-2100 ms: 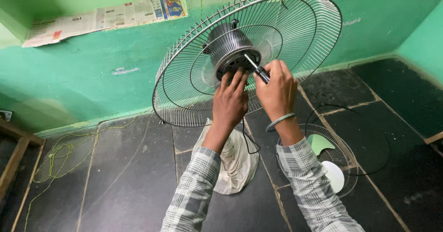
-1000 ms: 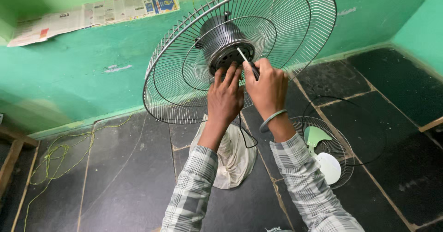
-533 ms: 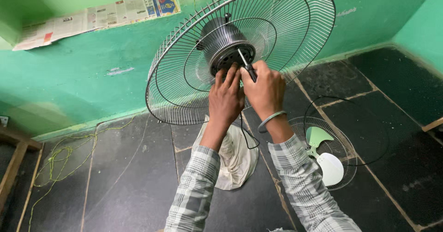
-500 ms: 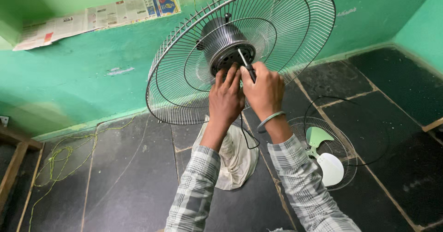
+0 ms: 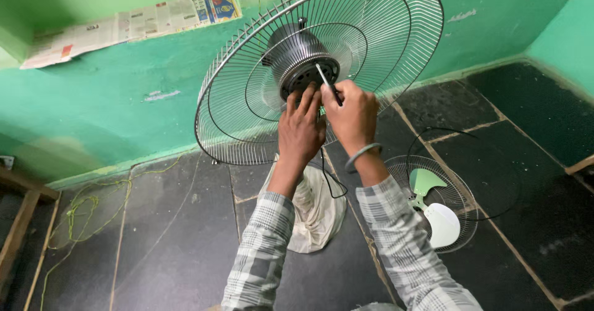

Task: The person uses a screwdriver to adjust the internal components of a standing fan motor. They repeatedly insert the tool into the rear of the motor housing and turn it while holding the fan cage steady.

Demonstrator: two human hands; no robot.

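A round wire fan guard (image 5: 396, 32) stands tilted in front of me, with the grey motor housing (image 5: 291, 54) at its centre. My right hand (image 5: 354, 116) is closed round a screwdriver (image 5: 325, 82) whose metal shaft points into the motor's front. My left hand (image 5: 301, 125) rests against the motor hub just left of the tool, fingers pressed on it. Both forearms wear plaid sleeves, and a bangle sits on the right wrist.
A second wire guard (image 5: 461, 224) lies on the dark stone floor at the right with pale green and white fan blades (image 5: 433, 209) on it. A white cloth bag (image 5: 315, 212) lies below the fan. Green cord (image 5: 80, 215) trails at the left. Green wall behind.
The view has shifted slightly; the fan and both hands stay together at the motor hub, the screwdriver still at the motor's front.
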